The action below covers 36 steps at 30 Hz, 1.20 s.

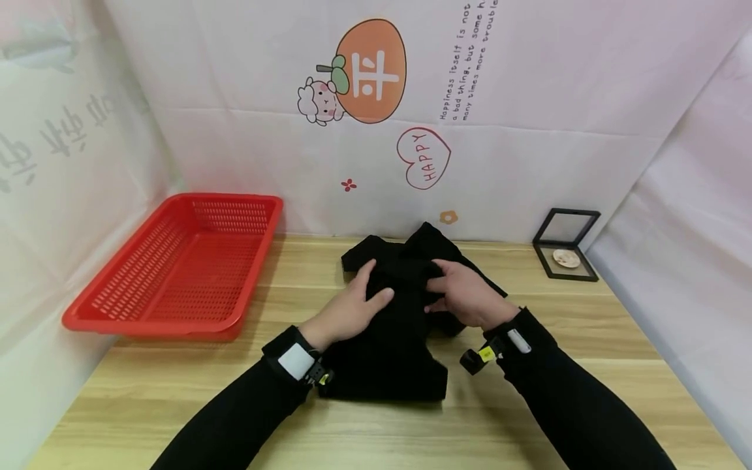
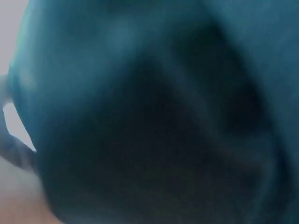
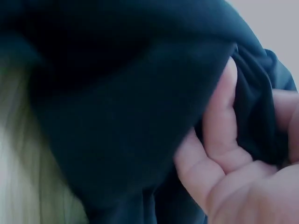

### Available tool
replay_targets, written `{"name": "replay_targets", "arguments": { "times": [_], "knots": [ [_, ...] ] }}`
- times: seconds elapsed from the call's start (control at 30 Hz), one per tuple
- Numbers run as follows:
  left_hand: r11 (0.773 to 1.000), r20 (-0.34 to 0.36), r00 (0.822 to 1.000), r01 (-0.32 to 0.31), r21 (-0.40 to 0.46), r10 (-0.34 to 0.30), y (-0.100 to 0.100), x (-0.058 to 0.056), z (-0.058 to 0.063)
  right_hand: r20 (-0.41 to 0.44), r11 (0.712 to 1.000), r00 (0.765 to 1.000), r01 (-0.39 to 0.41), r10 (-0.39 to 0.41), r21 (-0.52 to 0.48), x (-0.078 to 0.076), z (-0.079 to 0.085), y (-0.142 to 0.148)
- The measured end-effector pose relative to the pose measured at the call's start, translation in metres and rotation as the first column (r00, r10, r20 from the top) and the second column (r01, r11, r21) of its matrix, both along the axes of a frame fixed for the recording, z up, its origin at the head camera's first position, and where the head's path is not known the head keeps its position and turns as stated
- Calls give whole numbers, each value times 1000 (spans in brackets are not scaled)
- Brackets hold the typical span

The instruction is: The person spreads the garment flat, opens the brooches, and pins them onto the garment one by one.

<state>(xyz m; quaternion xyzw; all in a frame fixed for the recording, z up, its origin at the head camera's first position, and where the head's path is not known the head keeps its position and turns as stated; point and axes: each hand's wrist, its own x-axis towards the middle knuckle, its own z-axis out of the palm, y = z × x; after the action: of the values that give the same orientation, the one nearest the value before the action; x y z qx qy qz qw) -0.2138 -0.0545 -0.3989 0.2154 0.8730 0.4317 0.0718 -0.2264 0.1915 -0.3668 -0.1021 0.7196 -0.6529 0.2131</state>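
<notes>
While hands [image 1: 346, 313] [image 1: 470, 299] touch cloth [image 1: 388, 346], red basket [image 1: 202, 271], disc [image 1: 566, 258] in frame [image 1: 572, 277]

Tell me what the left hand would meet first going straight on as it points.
The left hand would likely meet the far folds of the black cloth first; how high they rise is hard to judge.

Sheeted-off tabletop booth, wood-grain table [image 1: 364, 437], cartoon-printed white hangings [image 1: 558, 130]
</notes>
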Motion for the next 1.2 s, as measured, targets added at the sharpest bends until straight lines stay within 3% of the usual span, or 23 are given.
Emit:
{"name": "replay_targets", "arguments": {
  "times": [0.07,0.17,0.23,0.27,0.37,0.43,0.5,0.57,0.63,0.67,0.73,0.8,0.87,0.93,0.97,1.03,1.07,1.13,1.2],
  "knots": [
    [999,-97,995,-32,14,33,2,7,5,30,995,998,63,-61,-77,0,4,-2],
    [993,-273,961,-66,-95,38,9,21,12,65,982,993,107,-98,-157,0,9,-5],
    [982,-336,942,-72,-172,10,13,26,12,91,973,991,116,-99,-201,0,11,-8],
    [978,-338,941,-64,-200,-8,15,27,11,97,971,991,107,-88,-213,1,12,-9],
    [983,-253,967,-43,-179,-4,13,20,4,76,968,997,43,-25,-247,3,12,-12],
    [996,-152,987,-58,-71,46,8,10,-1,33,971,999,-26,35,-238,4,12,-13],
    [990,5,995,-98,105,98,0,1,-7,-40,983,995,-98,92,-157,4,11,-13],
    [938,172,979,-156,309,107,-6,-5,-11,-95,988,984,-152,147,-41,5,10,-11],
    [847,311,948,-224,482,74,-10,-9,-12,-131,973,966,-211,221,91,6,7,-10],
    [801,352,935,-242,547,42,-11,-10,-12,-146,958,955,-233,258,168,6,5,-10],
    [737,401,916,-273,618,3,-13,-10,-11,-168,923,934,-259,314,285,7,1,-13],
    [705,416,909,-282,651,-21,-14,-9,-9,-239,884,909,-225,342,410,7,-4,-17],
    [690,411,911,-278,669,-32,-15,-9,-7,-316,861,897,-123,309,493,7,-7,-20],
    [675,414,910,-302,673,-6,-17,-10,-6,-354,883,907,-38,227,468,5,-7,-19],
    [667,414,910,-316,675,12,-19,-12,-5,-345,912,923,-11,167,411,4,-6,-17],
    [648,428,901,-366,668,67,-22,-14,-4,-269,970,963,35,32,239,2,-2,-12],
    [640,439,893,-397,658,103,-23,-16,-4,-215,987,976,70,-37,147,1,0,-8],
    [609,469,868,-463,644,165,-27,-18,-4,-108,989,984,143,-145,-30,-2,5,-3],
    [560,494,846,-512,651,200,-30,-20,-4,-25,961,972,228,-235,-155,-5,9,1]
  ]
}}
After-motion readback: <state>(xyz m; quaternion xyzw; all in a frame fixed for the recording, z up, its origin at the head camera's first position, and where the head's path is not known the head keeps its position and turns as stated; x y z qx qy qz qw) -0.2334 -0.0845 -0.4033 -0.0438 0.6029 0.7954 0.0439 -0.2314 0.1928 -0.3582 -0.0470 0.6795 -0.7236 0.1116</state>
